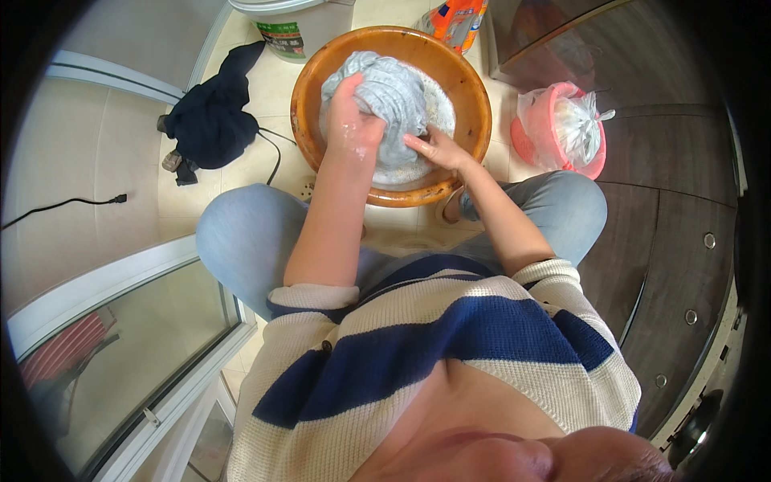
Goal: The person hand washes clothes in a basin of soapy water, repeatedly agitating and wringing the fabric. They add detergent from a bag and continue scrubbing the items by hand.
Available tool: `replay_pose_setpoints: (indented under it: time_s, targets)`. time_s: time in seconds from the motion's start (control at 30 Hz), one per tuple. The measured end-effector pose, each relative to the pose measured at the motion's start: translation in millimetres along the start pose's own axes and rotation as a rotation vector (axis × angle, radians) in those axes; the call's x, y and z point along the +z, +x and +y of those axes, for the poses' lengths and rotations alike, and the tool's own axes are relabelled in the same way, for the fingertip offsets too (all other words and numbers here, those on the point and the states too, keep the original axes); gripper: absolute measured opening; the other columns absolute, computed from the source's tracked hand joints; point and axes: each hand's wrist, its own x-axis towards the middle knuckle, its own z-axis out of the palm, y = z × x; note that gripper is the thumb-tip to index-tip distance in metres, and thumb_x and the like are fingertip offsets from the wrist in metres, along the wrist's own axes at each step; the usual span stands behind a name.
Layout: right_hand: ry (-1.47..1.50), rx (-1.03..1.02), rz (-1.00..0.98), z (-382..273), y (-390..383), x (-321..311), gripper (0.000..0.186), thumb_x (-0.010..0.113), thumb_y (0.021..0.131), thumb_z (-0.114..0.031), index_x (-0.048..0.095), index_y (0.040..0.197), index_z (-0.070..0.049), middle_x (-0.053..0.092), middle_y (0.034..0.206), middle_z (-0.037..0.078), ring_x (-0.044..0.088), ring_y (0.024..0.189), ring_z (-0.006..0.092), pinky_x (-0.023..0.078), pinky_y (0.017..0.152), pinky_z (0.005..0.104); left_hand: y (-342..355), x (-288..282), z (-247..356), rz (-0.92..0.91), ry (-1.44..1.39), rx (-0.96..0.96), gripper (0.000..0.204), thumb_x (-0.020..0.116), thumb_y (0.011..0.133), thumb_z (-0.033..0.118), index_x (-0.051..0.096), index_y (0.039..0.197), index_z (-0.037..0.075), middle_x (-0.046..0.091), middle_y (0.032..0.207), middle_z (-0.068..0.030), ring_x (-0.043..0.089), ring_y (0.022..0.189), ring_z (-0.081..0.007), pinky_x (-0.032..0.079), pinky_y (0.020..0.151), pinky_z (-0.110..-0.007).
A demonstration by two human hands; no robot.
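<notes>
A wide orange-brown basin (471, 120) holds foamy water and a bunched light grey-blue cloth (391, 96). My left hand (355, 120) grips the cloth on its left side, with flecks of foam on the hand and wrist. My right hand (434, 149) holds the lower right part of the same cloth, thumb on top; some of its fingers are hidden in the folds.
Dark clothing (213, 120) lies at left near a black cord (80, 201). A white bucket (285, 40), an orange package (456, 20) and a pink bucket (522, 140) with a tied bag surround the basin. Dark cabinets (666, 241) line the right; a glass-paned frame (128, 265) is at lower left.
</notes>
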Motion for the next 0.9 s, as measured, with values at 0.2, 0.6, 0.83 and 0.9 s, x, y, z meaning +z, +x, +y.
replay_pose_setpoints:
  time_s: [0.2, 0.6, 0.83, 0.9]
  targets:
    - [0.589, 0.143, 0.0, -15.3, -16.8, 7.1, 0.057, 0.071, 0.082, -0.037, 0.054, 0.124, -0.003, 0.06, 0.117, 0.012, 0.058, 0.105, 0.0216, 0.053, 0.078, 0.0347, 18.9, -27.5, -2.4, 0.003, 0.003, 0.028, 0.045, 0.05, 0.089, 0.019, 0.046, 0.128, -0.003, 0.054, 0.127, -0.0193, 0.05, 0.119, -0.0348, 0.037, 0.105, -0.05]
    - [-0.22, -0.95, 0.173, -84.6, -78.3, 54.9, 0.022, 0.075, 0.069, -0.006, 0.055, 0.079, -0.004, 0.06, 0.083, 0.01, 0.059, 0.081, 0.022, 0.047, 0.074, 0.0312, -4.8, -35.5, -18.7, -0.02, 0.254, -0.304, 0.053, 0.044, 0.094, 0.051, 0.059, 0.11, 0.003, 0.065, 0.095, -0.0111, 0.064, 0.086, -0.0216, 0.053, 0.076, -0.035]
    - [-0.323, -0.805, 0.62, -88.7, 8.9, 23.1, 0.029, 0.069, 0.078, -0.031, 0.064, 0.083, -0.003, 0.063, 0.077, 0.02, 0.062, 0.075, 0.0376, 0.05, 0.067, 0.0405, 26.3, -40.9, -57.9, 0.265, 0.323, -0.002, 0.036, 0.049, 0.096, 0.027, 0.052, 0.118, -0.001, 0.061, 0.106, -0.0125, 0.064, 0.091, -0.0231, 0.054, 0.072, -0.039]
    - [-0.364, -0.674, 0.728, -89.7, 23.4, 0.0, 0.036, 0.068, 0.08, -0.036, 0.065, 0.086, 0.0, 0.064, 0.078, 0.023, 0.063, 0.076, 0.0388, 0.05, 0.068, 0.0409, 31.6, -48.4, -62.9, 0.198, 0.186, -0.017, 0.037, 0.046, 0.097, 0.022, 0.047, 0.123, -0.004, 0.059, 0.113, -0.0142, 0.063, 0.098, -0.0265, 0.055, 0.078, -0.042]
